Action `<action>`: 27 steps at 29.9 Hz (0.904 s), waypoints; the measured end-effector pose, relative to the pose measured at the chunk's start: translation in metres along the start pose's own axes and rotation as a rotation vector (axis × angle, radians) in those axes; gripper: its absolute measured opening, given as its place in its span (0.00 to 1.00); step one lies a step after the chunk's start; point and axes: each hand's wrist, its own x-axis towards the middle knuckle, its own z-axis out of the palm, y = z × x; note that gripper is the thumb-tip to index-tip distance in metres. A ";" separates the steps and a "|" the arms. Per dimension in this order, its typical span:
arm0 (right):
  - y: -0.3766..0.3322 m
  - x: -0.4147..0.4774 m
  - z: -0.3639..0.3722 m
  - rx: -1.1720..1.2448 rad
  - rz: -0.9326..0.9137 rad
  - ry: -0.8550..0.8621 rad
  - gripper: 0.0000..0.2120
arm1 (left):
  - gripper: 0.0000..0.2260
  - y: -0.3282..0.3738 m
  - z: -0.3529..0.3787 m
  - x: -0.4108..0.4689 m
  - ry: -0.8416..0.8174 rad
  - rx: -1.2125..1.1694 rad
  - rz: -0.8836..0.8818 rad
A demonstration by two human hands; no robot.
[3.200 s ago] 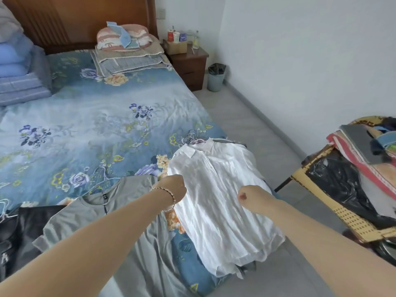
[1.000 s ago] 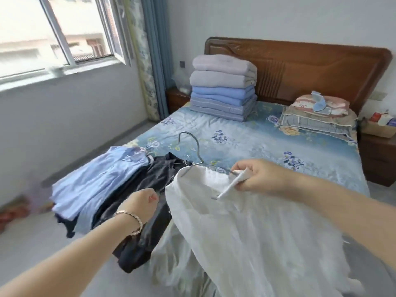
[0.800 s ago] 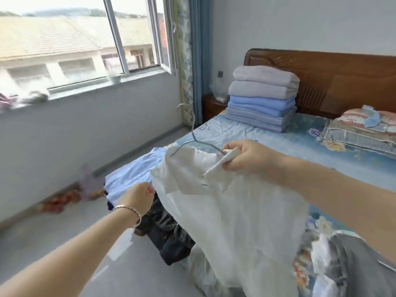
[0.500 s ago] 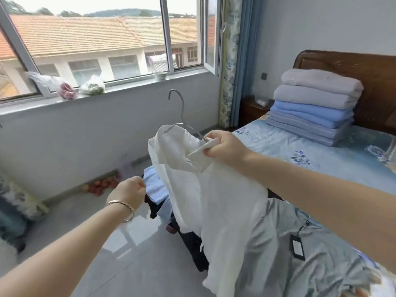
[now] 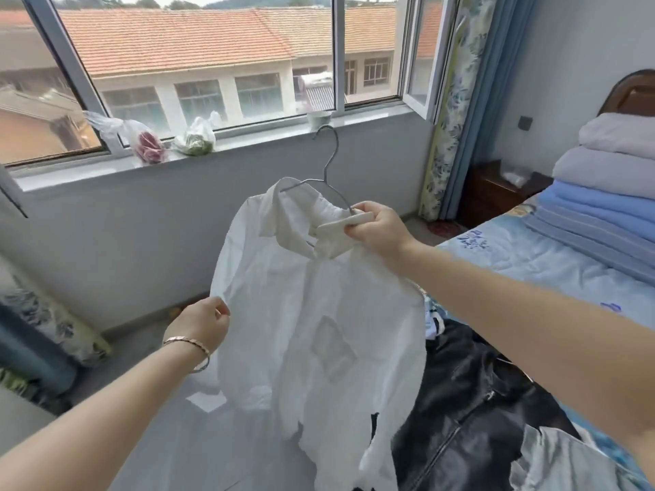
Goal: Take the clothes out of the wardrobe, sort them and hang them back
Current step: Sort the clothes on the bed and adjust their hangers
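A white shirt (image 5: 319,331) hangs in the air on a metal wire hanger (image 5: 328,164), in front of the window. My right hand (image 5: 377,232) grips the hanger's shoulder together with the shirt's collar. Lower left, my left hand (image 5: 202,324), with a bracelet on its wrist, has its fingers curled at the shirt's left edge and seems to pinch the cloth there. On the bed (image 5: 524,264) at the lower right lie a black leather jacket (image 5: 460,412) and a grey garment (image 5: 567,462).
A windowsill (image 5: 248,136) holds two plastic bags and a small pot. A stack of folded blankets (image 5: 609,186) sits on the bed at right, next to a dark nightstand (image 5: 496,193) and blue curtain (image 5: 471,101). Grey floor (image 5: 177,437) lies below the shirt.
I have lifted the white shirt off the bed on its hanger and turned left toward the window. My left hand has come up to the shirt's left edge.
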 end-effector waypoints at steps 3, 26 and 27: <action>0.050 0.056 -0.004 -0.024 0.044 0.064 0.14 | 0.11 0.011 0.020 0.054 -0.041 -0.004 0.006; 0.491 0.305 -0.123 -0.640 0.736 0.508 0.13 | 0.09 0.137 0.399 0.426 -0.686 0.087 0.257; 0.511 0.306 -0.126 -0.649 0.759 0.523 0.13 | 0.09 0.137 0.420 0.433 -0.697 0.105 0.270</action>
